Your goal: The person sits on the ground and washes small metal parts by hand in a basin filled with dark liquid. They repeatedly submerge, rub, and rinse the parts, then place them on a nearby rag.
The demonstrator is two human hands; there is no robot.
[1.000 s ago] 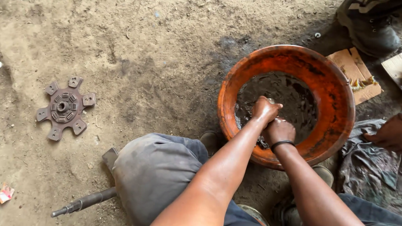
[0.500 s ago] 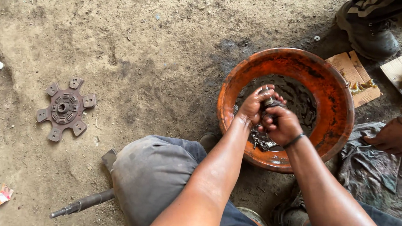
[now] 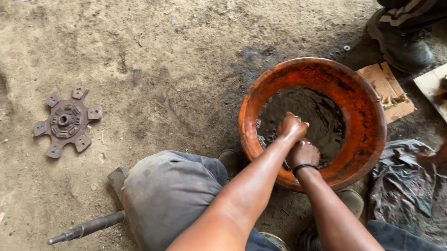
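**A:** Head view: what are your fingers doing?

**B:** My left hand (image 3: 292, 127) is curled into a loose fist, knuckles up, fingertips dipped in the dark murky liquid (image 3: 313, 114). My right hand (image 3: 303, 154) sits just behind it, touching it, fingers folded down under the surface. Whether they pinch anything there, I cannot tell; the liquid hides them. A black band (image 3: 305, 167) rings my right wrist.

**A:** And your arms?

**B:** Both forearms run up from the bottom edge and meet over the near rim of the orange basin (image 3: 367, 110). My left knee (image 3: 169, 193) is bent beside them.

**A:** Room around the basin?

**B:** Bare dirt floor (image 3: 161, 54) lies open to the left. A toothed metal disc (image 3: 66, 121) rests well apart there, a metal rod (image 3: 88, 227) near my knee. On the right it is crowded: cardboard (image 3: 385, 89), a grey rag (image 3: 410, 181), another person's boot (image 3: 402, 45).
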